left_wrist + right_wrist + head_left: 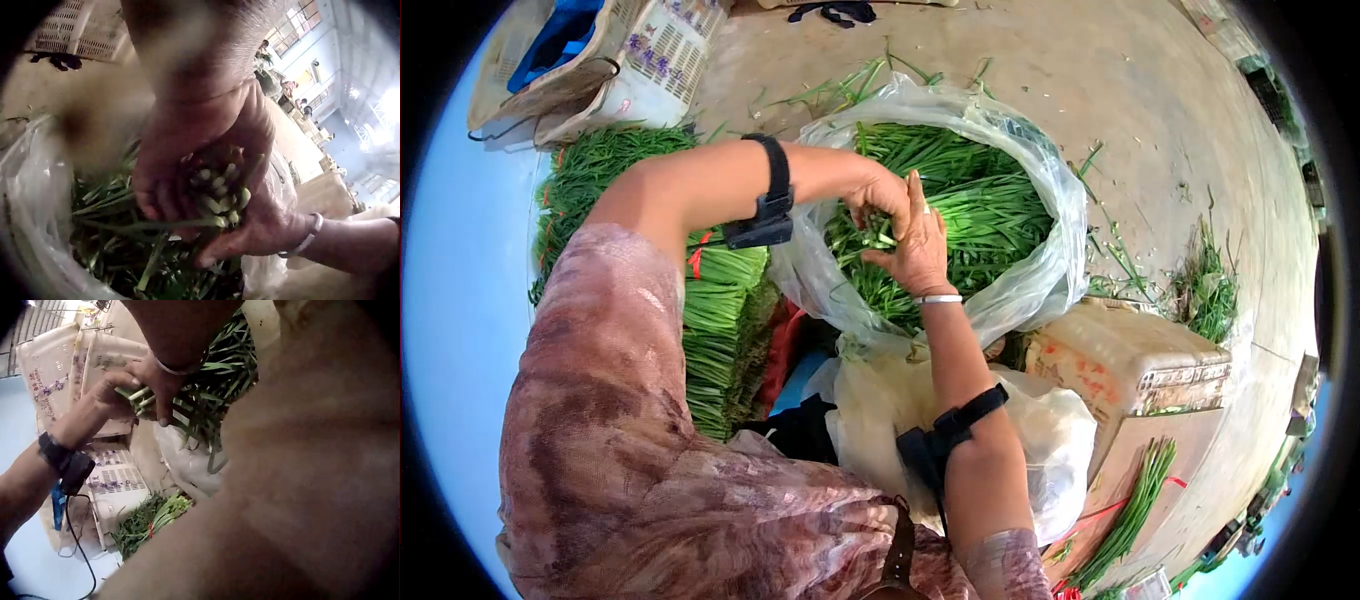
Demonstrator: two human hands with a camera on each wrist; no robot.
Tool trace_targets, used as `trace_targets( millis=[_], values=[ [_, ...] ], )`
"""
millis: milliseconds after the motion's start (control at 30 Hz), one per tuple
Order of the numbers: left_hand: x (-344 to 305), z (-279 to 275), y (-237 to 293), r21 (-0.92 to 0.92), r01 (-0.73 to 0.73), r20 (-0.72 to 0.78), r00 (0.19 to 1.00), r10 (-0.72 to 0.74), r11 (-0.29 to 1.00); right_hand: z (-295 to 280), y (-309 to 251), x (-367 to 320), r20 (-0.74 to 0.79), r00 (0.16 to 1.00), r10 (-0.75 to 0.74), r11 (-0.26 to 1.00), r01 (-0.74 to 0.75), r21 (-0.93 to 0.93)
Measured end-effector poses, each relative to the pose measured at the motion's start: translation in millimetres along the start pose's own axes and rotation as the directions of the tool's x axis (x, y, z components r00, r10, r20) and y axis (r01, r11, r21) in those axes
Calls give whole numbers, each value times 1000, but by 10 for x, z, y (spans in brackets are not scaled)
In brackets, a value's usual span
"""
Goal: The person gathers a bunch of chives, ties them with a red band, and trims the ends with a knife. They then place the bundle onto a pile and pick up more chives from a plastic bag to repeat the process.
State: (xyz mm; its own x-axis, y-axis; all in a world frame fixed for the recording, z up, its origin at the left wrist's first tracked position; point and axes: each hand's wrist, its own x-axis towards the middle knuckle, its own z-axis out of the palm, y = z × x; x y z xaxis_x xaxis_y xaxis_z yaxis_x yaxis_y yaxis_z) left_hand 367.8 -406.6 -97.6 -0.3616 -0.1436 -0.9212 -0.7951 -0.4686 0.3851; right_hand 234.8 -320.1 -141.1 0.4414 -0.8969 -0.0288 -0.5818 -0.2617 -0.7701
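Note:
My left hand (881,197) grips a small bunch of leafy green stalks, its fingers curled round them over a plastic-lined opening full of greens. Pale stem ends (220,190) cluster beside the palm in the left wrist view. My right hand (921,252), with a pale bracelet at its wrist, lies against the bunch. Its fingers are mostly straight and the thumb stands apart, below the stem ends. In the right wrist view, both hands meet at the stems (142,400). Below them, long loose greens (990,215) fill the clear plastic bag (1065,235).
Tied bundles of greens (722,330) stand at the left, with a red tie (698,256). White crates (662,60) are at upper left. A worn crate (1135,350) stands right of the bag, near another bunch (1135,510). Scraps (1205,290) litter the floor.

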Motion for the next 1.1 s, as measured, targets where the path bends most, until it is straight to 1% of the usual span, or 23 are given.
trace_targets(
  millis=[67, 133, 200, 233, 267, 333, 367, 400, 433, 467, 500, 533, 600, 633, 700, 733, 800, 833, 867, 933, 1000, 1067, 1100],
  values=[
    [-52, 19, 1, -116, -74, 59, 995, 82, 991, 85, 96, -15, -148, 986, -77, 986, 53, -160],
    [-29, 71, -52, -74, -143, 62, 987, 148, 987, -26, 10, 11, -134, 991, 10, 996, -22, -89],
    [-48, 106, -59, -294, -228, -192, 965, 177, 928, -91, 10, 38, -260, 963, 68, 997, -75, -17],
    [-148, 163, -74, -379, -315, -256, 939, 229, 870, -91, 46, 63, -337, 940, 50, 997, -68, -43],
    [-172, 180, -140, -379, -318, -258, 938, 230, 869, -104, 65, 70, -337, 940, 48, 997, -66, -45],
    [-158, 202, -329, -686, -316, -296, 944, 145, 655, -142, 70, 76, -381, 924, -33, 999, 46, 25],
    [-118, 243, -440, -746, -398, -373, 914, 159, 534, -180, 75, 69, -347, 936, 61, 987, -5, 161],
    [-1, 288, -588, -749, -399, -376, 913, 156, 529, -175, 157, 66, -341, 936, 92, 975, -14, 223],
    [173, 326, -753, -475, -626, -651, 723, 232, 618, -171, 220, 66, -370, 920, 134, 952, -15, 307],
    [344, 369, -916, -128, -740, -827, 447, 340, 661, -187, 256, 74, -394, 902, 175, 923, -11, 384],
    [470, 463, -1073, 370, -499, -809, 242, 536, 784, -226, 257, 101, -458, 875, 161, 897, 64, 437],
    [447, 692, -1023, 424, -310, -799, 314, 513, 851, -303, 192, 110, -502, 856, 127, 899, 115, 423],
    [515, 950, -964, 498, -495, -731, 202, 652, 712, -404, 78, 39, -436, 888, 148, 876, 87, 475],
    [523, 1043, -963, 496, -507, -727, 201, 656, 705, -396, 79, -20, -440, 890, 118, 902, 89, 423],
    [517, 1116, -956, 54, -781, -885, 251, 392, 623, -372, 141, -56, -445, 890, 99, 921, 88, 380],
    [541, 1167, -1068, 56, -785, -884, 248, 396, 617, -359, 140, -67, -448, 889, 95, 924, 89, 373],
    [616, 1257, -1283, 365, -470, -857, 168, 488, 803, -357, 147, -62, -466, 866, 180, 898, 48, 438],
    [386, 1349, -1135, 295, -481, -851, 261, 457, 825, -355, 146, -55, -469, 866, 174, 901, 52, 430],
    [389, 1343, -1065, 299, -490, -845, 263, 466, 819, -323, 160, -38, -462, 868, 179, 897, 49, 439],
    [392, 1316, -904, 390, -608, -846, 60, 529, 691, -304, 73, -20, -453, 883, 120, 908, 87, 410],
    [395, 1226, -616, 343, -690, -859, 44, 509, 638, -338, 41, -56, -424, 904, 50, 959, 75, 273],
    [353, 1139, -342, 382, -797, -860, -120, 496, 469, -376, 30, -43, -402, 916, 12, 954, 110, 278],
    [378, 1088, -213, 246, -917, -878, -73, 474, 314, -385, 35, -24, -404, 915, 1, 942, 135, 309]
  ],
)
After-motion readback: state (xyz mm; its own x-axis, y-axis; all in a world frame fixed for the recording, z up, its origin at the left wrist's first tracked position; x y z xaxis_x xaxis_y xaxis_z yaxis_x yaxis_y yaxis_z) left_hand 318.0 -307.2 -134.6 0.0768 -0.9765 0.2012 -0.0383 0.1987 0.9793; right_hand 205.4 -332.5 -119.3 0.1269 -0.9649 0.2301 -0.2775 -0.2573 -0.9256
